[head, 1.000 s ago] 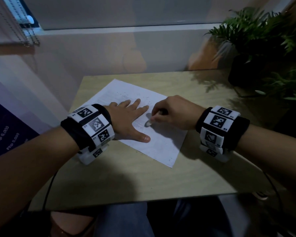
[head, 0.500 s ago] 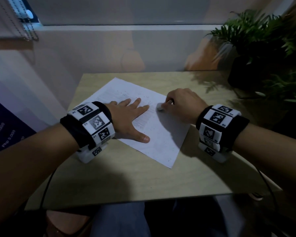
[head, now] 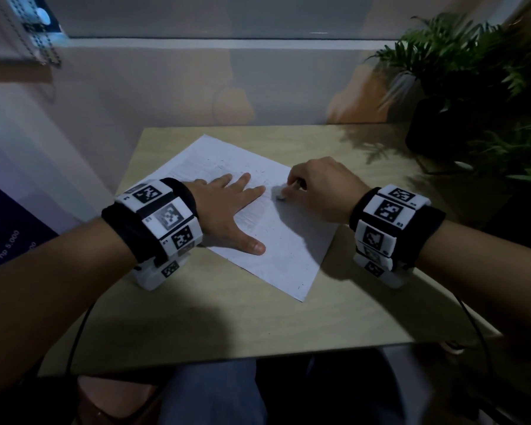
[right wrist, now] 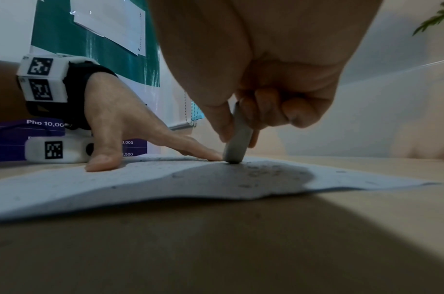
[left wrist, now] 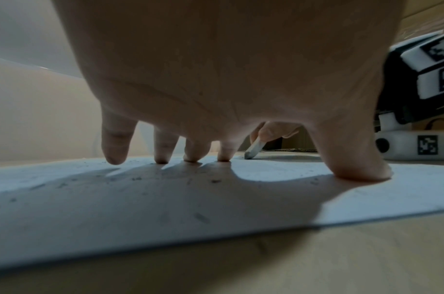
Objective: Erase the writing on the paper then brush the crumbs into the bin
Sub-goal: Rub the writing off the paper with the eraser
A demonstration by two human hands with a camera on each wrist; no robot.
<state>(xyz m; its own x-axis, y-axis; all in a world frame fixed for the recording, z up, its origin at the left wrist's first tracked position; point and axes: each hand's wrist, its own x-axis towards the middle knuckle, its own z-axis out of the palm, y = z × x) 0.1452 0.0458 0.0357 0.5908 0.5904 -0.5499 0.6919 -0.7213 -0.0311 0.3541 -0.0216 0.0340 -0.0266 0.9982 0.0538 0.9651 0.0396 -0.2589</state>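
Observation:
A white sheet of paper [head: 288, 246] lies at an angle on the wooden table [head: 227, 317]. My left hand [head: 227, 207] lies flat on it, fingers spread, and presses it down. My right hand [head: 319, 188] pinches a grey-white eraser [head: 281, 196] whose tip touches the paper just right of the left fingertips. In the right wrist view the eraser [right wrist: 237, 139] stands nearly upright on the paper [right wrist: 140, 185], with dark crumbs [right wrist: 261, 173] scattered beside it. The left wrist view shows the eraser [left wrist: 253, 149] past my fingers [left wrist: 163, 147], and crumbs [left wrist: 140, 179] on the paper [left wrist: 216, 208]. No bin is in view.
A potted plant [head: 472, 96] stands at the table's far right corner. A pale wall [head: 196, 87] runs behind the table, and a purple sign [head: 6, 234] hangs at the left. My legs show below the table's near edge.
My right hand has moved the eraser away from me across the paper and then back a little towards the left fingertips. The left hand has stayed flat on the sheet.

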